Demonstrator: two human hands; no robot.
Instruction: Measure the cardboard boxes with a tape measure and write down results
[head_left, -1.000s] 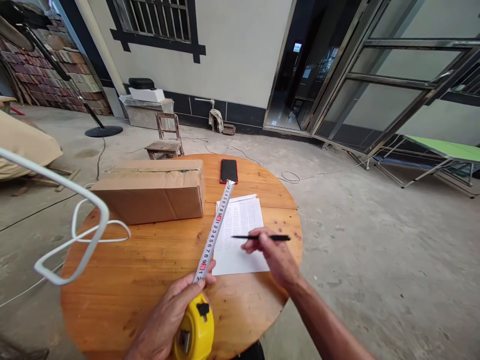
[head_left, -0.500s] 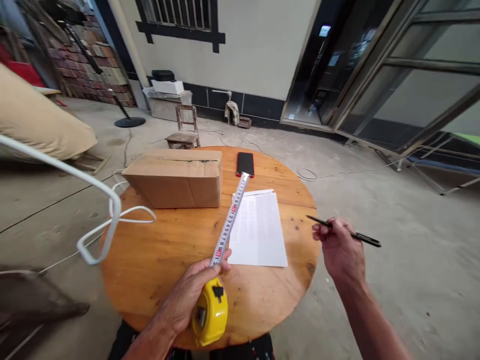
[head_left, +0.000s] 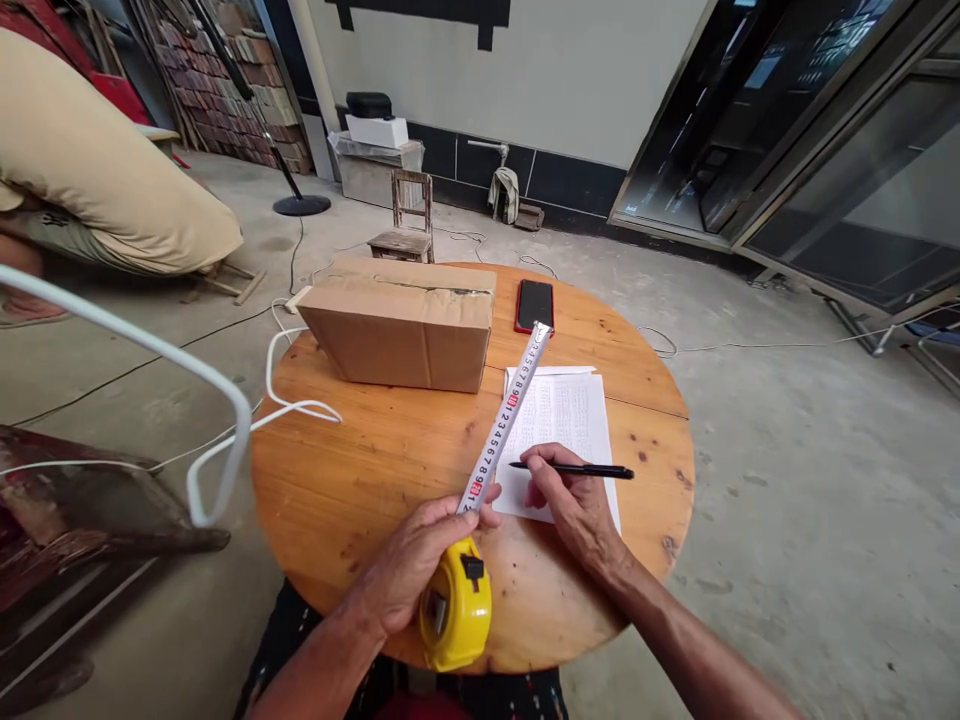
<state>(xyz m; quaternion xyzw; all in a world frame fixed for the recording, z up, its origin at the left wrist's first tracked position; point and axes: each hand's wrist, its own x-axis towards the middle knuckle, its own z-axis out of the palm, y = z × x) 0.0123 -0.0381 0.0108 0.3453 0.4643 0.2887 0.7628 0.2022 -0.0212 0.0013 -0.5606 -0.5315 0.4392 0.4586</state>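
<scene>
The left hand [head_left: 409, 565] grips with its thumb [head_left: 466, 522] on top; the right hand [head_left: 581, 510] pinches, fingers curled. The left forearm [head_left: 322, 655] and right forearm [head_left: 686, 640] slant inward from below.

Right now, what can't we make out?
All in head view:
Paper: print too small to read; partly covered by the right hand.
Pen: tip too small to tell if it touches paper.
Left hand: some fingers hidden by the case.
Phone: lower edge partly behind the tape.
Box: contents hidden by cardboard.
Person: cut off by left edge.
</scene>
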